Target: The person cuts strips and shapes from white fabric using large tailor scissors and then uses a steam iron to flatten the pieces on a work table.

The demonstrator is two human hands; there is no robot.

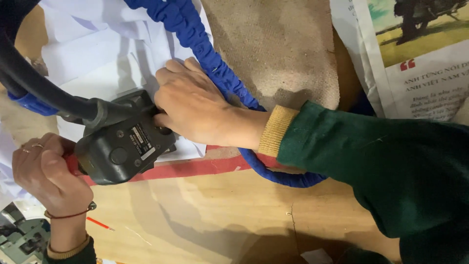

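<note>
My left hand [43,171] is closed around the red handle end of a dark grey steam iron [122,142], at the lower left. My right hand [195,105] lies flat on white fabric [97,58] just right of the iron, fingers pressed against the iron's front edge. A thick black hose [34,83] runs from the iron up to the top left corner. A blue fabric-covered cord [205,49] curves from the top centre, under my right wrist, and loops back at the lower middle.
A beige padded cloth [283,49] lies under the white fabric on a wooden board [205,215] with a red strip [195,167]. A newspaper [420,63] lies at the top right. A thin red stick [100,224] rests on the board.
</note>
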